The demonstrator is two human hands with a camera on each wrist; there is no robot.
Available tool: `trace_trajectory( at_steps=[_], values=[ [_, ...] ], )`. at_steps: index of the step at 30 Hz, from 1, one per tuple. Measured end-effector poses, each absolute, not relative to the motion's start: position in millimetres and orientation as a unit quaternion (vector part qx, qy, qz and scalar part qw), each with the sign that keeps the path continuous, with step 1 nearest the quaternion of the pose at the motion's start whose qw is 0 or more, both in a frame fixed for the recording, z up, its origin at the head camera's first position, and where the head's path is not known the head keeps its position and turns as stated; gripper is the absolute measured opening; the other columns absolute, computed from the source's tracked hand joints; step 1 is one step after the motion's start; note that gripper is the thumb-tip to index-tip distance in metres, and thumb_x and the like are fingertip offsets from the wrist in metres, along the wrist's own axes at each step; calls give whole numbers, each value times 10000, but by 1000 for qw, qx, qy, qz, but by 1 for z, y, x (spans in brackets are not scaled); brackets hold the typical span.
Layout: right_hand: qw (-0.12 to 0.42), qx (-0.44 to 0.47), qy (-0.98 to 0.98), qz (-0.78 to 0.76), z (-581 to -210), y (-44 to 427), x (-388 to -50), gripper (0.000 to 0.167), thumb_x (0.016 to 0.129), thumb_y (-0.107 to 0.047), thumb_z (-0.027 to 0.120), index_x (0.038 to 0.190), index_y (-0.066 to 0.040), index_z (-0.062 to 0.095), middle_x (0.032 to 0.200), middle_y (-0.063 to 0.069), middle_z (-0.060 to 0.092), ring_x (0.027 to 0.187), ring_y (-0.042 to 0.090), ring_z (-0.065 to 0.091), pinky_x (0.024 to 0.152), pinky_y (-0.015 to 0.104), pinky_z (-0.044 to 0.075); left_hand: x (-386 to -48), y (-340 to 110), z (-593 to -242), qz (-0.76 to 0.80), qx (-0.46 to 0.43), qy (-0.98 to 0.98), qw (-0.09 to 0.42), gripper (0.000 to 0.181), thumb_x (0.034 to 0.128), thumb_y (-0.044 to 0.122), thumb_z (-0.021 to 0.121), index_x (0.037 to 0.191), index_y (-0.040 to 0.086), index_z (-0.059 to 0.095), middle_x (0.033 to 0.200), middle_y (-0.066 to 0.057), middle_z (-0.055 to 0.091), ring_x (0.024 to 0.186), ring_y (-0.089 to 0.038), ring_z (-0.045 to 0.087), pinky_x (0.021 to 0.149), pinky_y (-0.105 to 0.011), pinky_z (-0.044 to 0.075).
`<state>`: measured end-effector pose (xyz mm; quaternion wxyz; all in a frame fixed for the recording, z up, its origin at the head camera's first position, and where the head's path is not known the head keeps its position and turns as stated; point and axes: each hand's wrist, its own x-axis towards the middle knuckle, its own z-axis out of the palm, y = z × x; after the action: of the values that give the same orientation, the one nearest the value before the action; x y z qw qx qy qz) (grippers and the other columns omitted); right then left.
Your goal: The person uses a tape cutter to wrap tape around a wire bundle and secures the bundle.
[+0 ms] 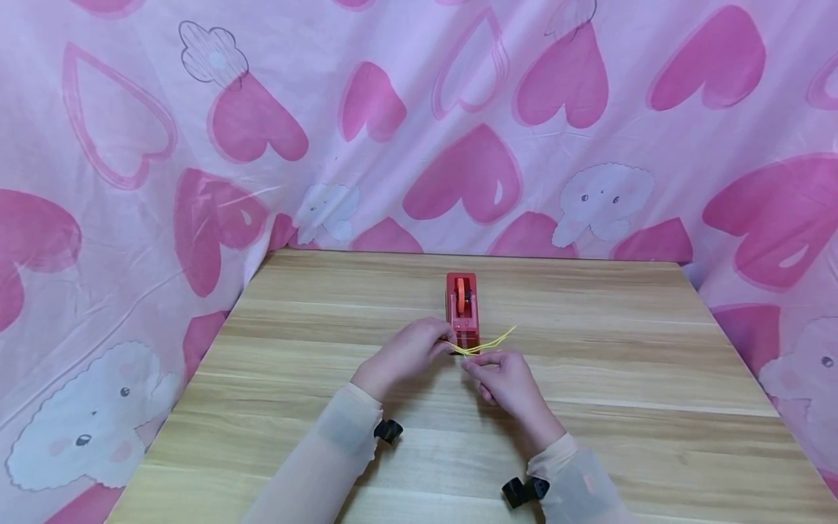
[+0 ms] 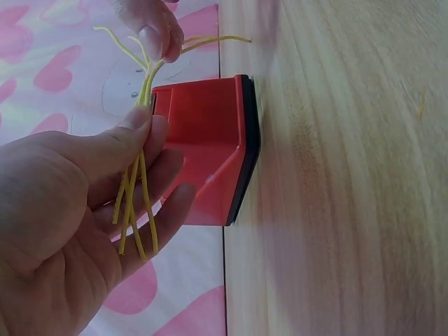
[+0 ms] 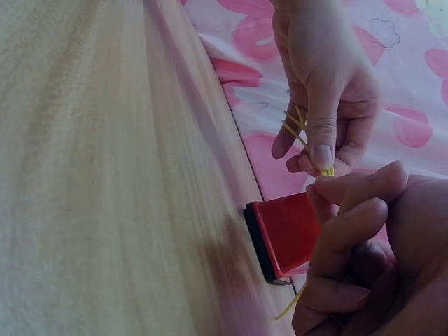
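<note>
A small bundle of thin yellow strands (image 1: 492,344) spans the gap between the two hands, just above the table. My left hand (image 1: 407,354) pinches the bundle between thumb and index finger; its other fingers curl loosely behind the dangling ends, as the left wrist view shows. On the opposite side, my right hand (image 1: 507,380) pinches the strands with thumb and fingertips, and loose ends fan out past it. Directly behind the hands stands a red tape dispenser (image 1: 463,324) carrying an orange roll (image 1: 461,295). Whether any tape lies between the right fingertips cannot be made out.
The wood-grain table (image 1: 314,306) meets a pink heart-patterned cloth (image 1: 419,109) at its back and sides. A black wrist camera (image 1: 389,431) sits on the left sleeve, and another black camera (image 1: 526,492) on the right.
</note>
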<state>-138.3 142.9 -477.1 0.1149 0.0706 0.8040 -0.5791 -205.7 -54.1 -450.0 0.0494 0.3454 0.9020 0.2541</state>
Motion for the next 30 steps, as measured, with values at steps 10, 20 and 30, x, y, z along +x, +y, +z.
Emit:
trace_trajectory(
  at_steps=[10,20,30],
  values=[
    [170,63,814,-552,-479,143,-135,166,947,-192,730,1020,-57,793,523,2,549,466,107,485,456,235,350,-204,-56,-451,274,326,902,72,65,1015,179,659,1025,149,717,1003,35,703,964,-105,629,937,-300,540],
    [215,13,822,-527,-473,152,-131,304,898,-241,808,1110,-35,738,651,60,690,523,113,574,512,253,471,-204,-58,-454,274,329,901,75,88,1021,188,655,1039,137,724,1007,42,716,974,-101,651,950,-303,541],
    [186,-87,878,-432,-425,164,-125,326,927,-308,774,1140,-66,729,757,45,716,674,180,655,628,310,520,-204,-58,-452,267,329,902,74,91,1015,184,662,1047,137,732,1017,38,719,972,-99,648,950,-300,546]
  ],
)
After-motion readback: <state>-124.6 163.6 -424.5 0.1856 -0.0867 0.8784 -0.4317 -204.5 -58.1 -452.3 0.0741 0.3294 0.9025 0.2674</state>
